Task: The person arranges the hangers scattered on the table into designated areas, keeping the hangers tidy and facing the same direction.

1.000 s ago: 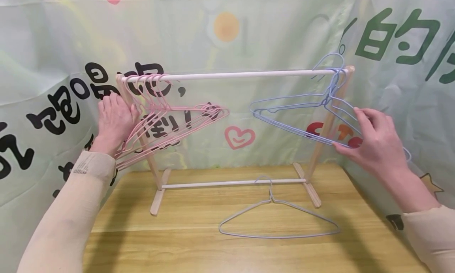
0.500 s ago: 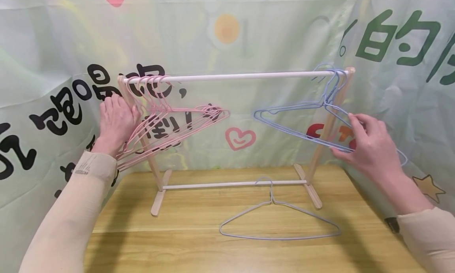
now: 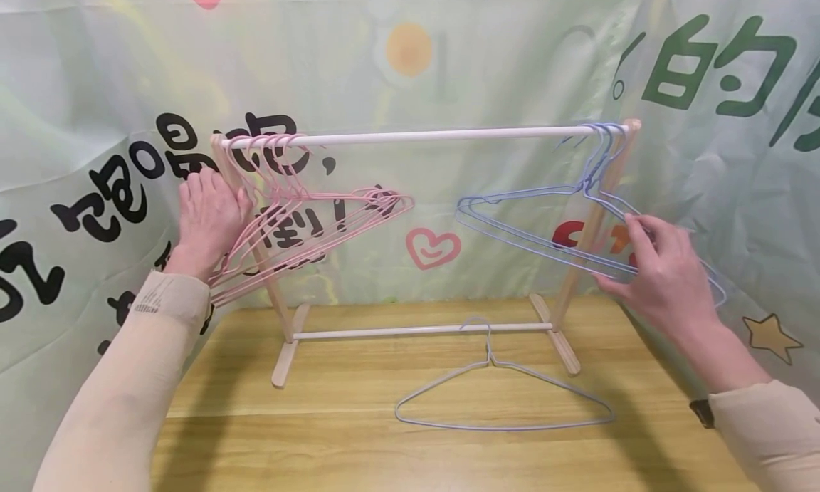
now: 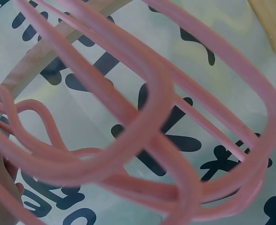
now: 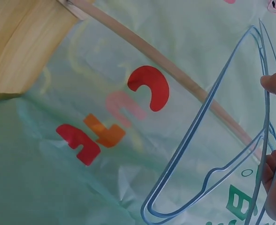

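My left hand (image 3: 211, 218) grips the wooden left post (image 3: 272, 292) of a small clothes rack, its fingers partly hidden by the post and wires. Several pink wire hangers (image 3: 336, 196) hang beside it from the white top rod (image 3: 416, 136); their rounded ends (image 4: 269, 117) fill the left wrist view. At the rod's right end hang blue wire hangers (image 3: 586, 186) in a close bunch. My right hand (image 3: 669, 271) pinches one blue hanger between thumb and fingers, by its sloping shoulder and lower bar; its hook is over the rod.
A grey-purple wire hanger (image 3: 489, 360) lies flat on the wooden table (image 3: 320, 435) in front of the rack's lower rod (image 3: 397, 331). A printed cloth backdrop (image 3: 512, 58) stands close behind and at both sides. The right post (image 3: 596, 221) is beside the blue hangers.
My right hand has come down and slightly left with the blue hanger, whose hook has gone from above the top rod onto it. The left hand has stayed in place.
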`<state>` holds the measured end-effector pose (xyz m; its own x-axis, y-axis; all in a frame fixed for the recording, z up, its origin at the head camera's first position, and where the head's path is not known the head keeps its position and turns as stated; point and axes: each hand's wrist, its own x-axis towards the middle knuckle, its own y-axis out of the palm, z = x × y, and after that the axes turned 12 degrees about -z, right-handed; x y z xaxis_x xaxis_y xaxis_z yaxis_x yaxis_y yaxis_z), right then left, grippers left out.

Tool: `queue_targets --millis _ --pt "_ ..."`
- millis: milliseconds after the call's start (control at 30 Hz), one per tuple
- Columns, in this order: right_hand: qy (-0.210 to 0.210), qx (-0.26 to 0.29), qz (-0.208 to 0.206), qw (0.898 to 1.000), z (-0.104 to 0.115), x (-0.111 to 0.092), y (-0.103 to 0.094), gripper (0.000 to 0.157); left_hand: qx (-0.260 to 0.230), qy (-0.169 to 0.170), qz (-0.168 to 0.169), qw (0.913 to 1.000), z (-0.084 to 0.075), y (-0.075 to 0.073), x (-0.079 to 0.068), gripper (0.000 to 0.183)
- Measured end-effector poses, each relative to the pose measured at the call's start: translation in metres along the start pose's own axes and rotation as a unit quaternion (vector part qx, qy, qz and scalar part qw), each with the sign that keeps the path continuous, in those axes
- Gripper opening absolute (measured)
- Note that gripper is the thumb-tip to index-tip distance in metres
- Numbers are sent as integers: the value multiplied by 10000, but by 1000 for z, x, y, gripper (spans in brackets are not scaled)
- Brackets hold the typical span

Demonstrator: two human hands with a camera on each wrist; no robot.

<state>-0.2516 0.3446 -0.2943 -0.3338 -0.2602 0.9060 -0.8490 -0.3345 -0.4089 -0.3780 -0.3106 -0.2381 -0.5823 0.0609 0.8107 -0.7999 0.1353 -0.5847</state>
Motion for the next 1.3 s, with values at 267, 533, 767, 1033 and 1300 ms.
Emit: queue_targets --millis 267,533,767,1033,1300 --pt "-196 -149 -379 9990 -8 -5 7 103 0 67 -91 9999 2 2 2 48" --pt "-99 -112 -313 9994 -7 -10 8 97 -25 28 -44 10000 1 2 1 47" --pt "228 203 -486 9984 1 -17 9 107 -43 13 -5 10000 -1 1 1 47" --pt "-113 1109 -1034 9884 17 -32 15 88 -15 -23 5 10000 0 2 2 47" --pt "86 1847 -46 9828 35 -68 24 96 -41 -75 56 9999 0 1 1 47"
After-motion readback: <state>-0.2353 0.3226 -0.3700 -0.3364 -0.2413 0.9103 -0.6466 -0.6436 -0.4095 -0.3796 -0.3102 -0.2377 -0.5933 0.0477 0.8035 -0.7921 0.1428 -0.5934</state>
